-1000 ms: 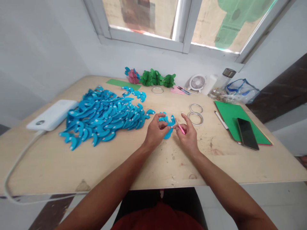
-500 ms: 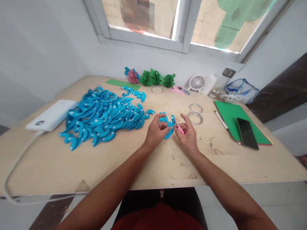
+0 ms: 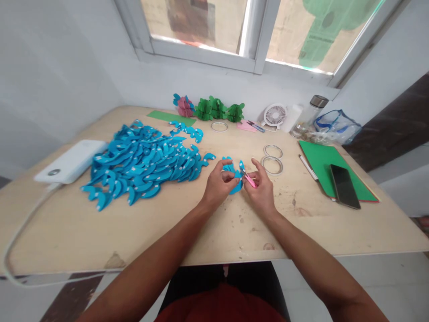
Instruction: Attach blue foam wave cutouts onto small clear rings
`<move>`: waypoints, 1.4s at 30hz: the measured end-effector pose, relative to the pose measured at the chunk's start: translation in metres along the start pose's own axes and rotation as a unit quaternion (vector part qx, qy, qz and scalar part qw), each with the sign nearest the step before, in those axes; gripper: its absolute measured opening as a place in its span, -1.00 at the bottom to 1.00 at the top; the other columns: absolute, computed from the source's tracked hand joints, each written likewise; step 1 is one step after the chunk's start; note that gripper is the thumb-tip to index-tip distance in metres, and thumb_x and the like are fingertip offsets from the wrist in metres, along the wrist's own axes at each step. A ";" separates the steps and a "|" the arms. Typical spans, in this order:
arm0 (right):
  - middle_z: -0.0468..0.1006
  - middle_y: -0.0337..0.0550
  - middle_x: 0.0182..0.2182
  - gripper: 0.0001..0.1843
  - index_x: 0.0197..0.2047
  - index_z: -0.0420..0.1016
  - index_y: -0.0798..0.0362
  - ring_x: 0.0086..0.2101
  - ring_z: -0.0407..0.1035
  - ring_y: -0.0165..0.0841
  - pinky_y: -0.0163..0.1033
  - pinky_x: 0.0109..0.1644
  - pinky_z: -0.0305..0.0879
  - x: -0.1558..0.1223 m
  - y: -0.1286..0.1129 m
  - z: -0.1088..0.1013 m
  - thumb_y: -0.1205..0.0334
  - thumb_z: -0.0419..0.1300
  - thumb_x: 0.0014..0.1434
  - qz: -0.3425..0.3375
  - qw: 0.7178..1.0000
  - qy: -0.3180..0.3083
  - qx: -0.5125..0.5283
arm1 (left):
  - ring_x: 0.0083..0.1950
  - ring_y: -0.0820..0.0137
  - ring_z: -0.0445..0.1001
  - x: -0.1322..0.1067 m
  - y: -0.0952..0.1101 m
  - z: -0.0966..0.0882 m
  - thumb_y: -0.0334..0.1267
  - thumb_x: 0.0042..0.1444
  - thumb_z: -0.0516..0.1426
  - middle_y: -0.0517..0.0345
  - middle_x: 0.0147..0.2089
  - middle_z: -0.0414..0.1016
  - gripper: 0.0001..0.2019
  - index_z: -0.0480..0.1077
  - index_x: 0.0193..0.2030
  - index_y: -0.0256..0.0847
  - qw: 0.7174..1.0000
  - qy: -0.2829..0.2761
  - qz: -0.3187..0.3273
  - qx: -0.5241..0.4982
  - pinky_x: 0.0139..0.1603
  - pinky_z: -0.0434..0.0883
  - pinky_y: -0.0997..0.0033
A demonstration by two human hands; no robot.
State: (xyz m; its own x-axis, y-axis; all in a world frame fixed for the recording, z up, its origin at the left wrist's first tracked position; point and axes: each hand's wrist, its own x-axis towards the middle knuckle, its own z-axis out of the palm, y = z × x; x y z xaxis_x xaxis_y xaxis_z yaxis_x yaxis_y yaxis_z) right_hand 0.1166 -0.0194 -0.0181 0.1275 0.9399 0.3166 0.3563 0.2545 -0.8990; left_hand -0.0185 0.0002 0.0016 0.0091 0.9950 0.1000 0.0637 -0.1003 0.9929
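Observation:
My left hand pinches the edge of a blue paper cutout with thumb and forefinger, just above the table. In my right hand is a pair of small pink tweezers. Their metal tips meet the blue paper between my two hands. Curved blue pieces with small white patches show behind my fingers, partly hidden. To the left of my left hand spreads a large heap of similar blue cutouts.
Tape rolls lie beyond my right hand. On the right are green sheets, a phone and a white pen. A power bank sits left. Green paper ornaments, a fan and a bottle stand along the back.
The tweezers have turned slightly in my right hand, so both pink arms show. My left hand keeps its pinch on the paper in nearly the same place.

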 end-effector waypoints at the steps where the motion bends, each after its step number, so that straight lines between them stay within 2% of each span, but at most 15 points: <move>1: 0.53 -0.21 -0.38 -0.33 0.23 0.16 -0.03 -0.42 0.42 -0.35 -0.24 -0.32 0.36 0.000 -0.001 0.000 0.33 0.16 0.03 0.000 1.000 0.002 0.001 | -0.58 0.53 0.33 0.000 0.000 0.000 -0.38 -0.26 0.22 0.40 -0.61 0.35 -0.56 0.28 -0.14 -0.22 1.000 0.000 -0.006 -0.004 -0.55 0.25 0.58; 7: 0.49 -0.26 -0.44 -0.34 0.23 0.16 -0.02 -0.49 0.35 -0.41 -0.28 -0.38 0.30 0.000 -0.002 -0.001 0.34 0.16 0.03 -0.002 1.000 0.012 0.005 | -0.57 0.52 0.34 0.001 0.000 -0.001 -0.37 -0.25 0.21 0.37 -0.60 0.36 -0.59 0.29 -0.17 -0.23 0.999 0.016 -0.020 -0.021 -0.54 0.27 0.57; 12: 0.50 -0.24 -0.43 -0.34 0.23 0.16 -0.01 -0.46 0.38 -0.39 -0.27 -0.36 0.32 0.000 0.000 0.001 0.31 0.16 0.03 0.008 0.999 -0.001 0.032 | -0.55 0.51 0.37 0.000 0.000 0.000 -0.39 -0.24 0.21 0.33 -0.58 0.40 -0.62 0.30 -0.19 -0.22 0.999 0.026 -0.014 -0.033 -0.53 0.29 0.56; 20: 0.52 -0.25 -0.45 -0.34 0.22 0.17 0.02 -0.47 0.37 -0.39 -0.27 -0.37 0.30 0.003 0.002 0.001 0.25 0.18 0.03 0.021 0.999 0.007 0.037 | -0.54 0.50 0.39 -0.002 -0.001 0.001 -0.34 -0.24 0.24 0.33 -0.57 0.40 -0.56 0.32 -0.13 -0.22 0.999 0.012 -0.021 -0.029 -0.54 0.29 0.56; 28: 0.52 -0.23 -0.44 -0.37 0.19 0.19 0.04 -0.48 0.35 -0.40 -0.27 -0.36 0.28 0.002 0.000 0.000 0.25 0.18 0.03 0.026 0.998 0.010 0.051 | -0.49 0.50 0.43 -0.001 -0.006 0.003 -0.35 -0.25 0.24 0.34 -0.53 0.41 -0.52 0.29 -0.09 -0.21 0.998 -0.005 -0.014 -0.054 -0.45 0.34 0.55; 37: 0.49 -0.26 -0.48 -0.38 0.18 0.20 0.06 -0.49 0.33 -0.41 -0.28 -0.36 0.29 0.002 0.001 0.002 0.26 0.17 0.02 0.024 0.998 0.005 0.056 | -0.54 0.50 0.39 0.000 0.001 0.002 -0.40 -0.26 0.22 0.35 -0.58 0.39 -0.59 0.28 -0.17 -0.22 1.000 0.021 -0.001 -0.018 -0.50 0.33 0.55; 42: 0.49 -0.26 -0.48 -0.39 0.18 0.21 0.04 -0.49 0.33 -0.40 -0.28 -0.37 0.28 0.001 0.000 0.001 0.26 0.17 0.02 0.018 0.999 0.009 0.047 | -0.50 0.49 0.44 -0.001 -0.002 0.003 -0.37 -0.24 0.22 0.35 -0.55 0.41 -0.56 0.28 -0.13 -0.19 1.000 0.009 -0.006 -0.029 -0.46 0.35 0.54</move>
State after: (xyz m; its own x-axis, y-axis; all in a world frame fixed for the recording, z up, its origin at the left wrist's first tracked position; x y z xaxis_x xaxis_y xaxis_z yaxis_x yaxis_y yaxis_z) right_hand 0.1157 -0.0180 -0.0180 0.1562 0.9449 0.2876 0.2626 0.2410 -0.9343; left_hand -0.0160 -0.0008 -0.0003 -0.0089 0.9961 0.0878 0.0052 -0.0878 0.9961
